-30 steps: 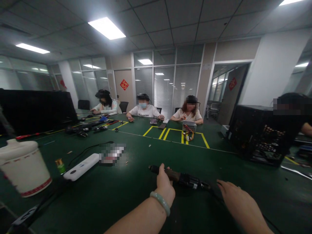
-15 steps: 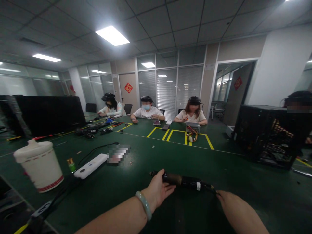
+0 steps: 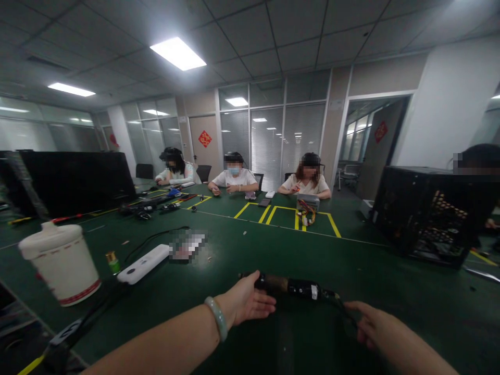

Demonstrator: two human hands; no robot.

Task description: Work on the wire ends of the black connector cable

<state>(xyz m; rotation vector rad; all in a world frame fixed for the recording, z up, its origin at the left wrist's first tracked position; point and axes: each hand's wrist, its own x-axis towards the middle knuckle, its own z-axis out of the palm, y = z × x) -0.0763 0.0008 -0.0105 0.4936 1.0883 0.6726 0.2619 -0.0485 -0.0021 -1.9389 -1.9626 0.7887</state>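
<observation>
An electric screwdriver [image 3: 302, 289], a dark cylinder with a white label, lies level above the green table. Its slim tip points left. My left hand [image 3: 248, 301], a pale green bangle at its wrist, holds the front end in the crook of the thumb, with the fingers stretched along the near side. From the rear end a dark cord [image 3: 342, 306] runs down to the right, into my right hand [image 3: 367, 320]. The index finger of that hand lies along the cord and its other fingers curl in. Those curled fingers partly hide the cord.
A lidded white cup [image 3: 62, 265], a small green bottle [image 3: 113, 262] and a white power strip [image 3: 144, 264] stand to the left. A black computer case [image 3: 433, 213] is on the right. Three people sit across the green table [image 3: 312, 255], by a metal box with coloured wires [image 3: 308, 202].
My right hand has moved slightly right along the cord, away from the screwdriver's rear end. My left hand and the screwdriver have shifted a little left.
</observation>
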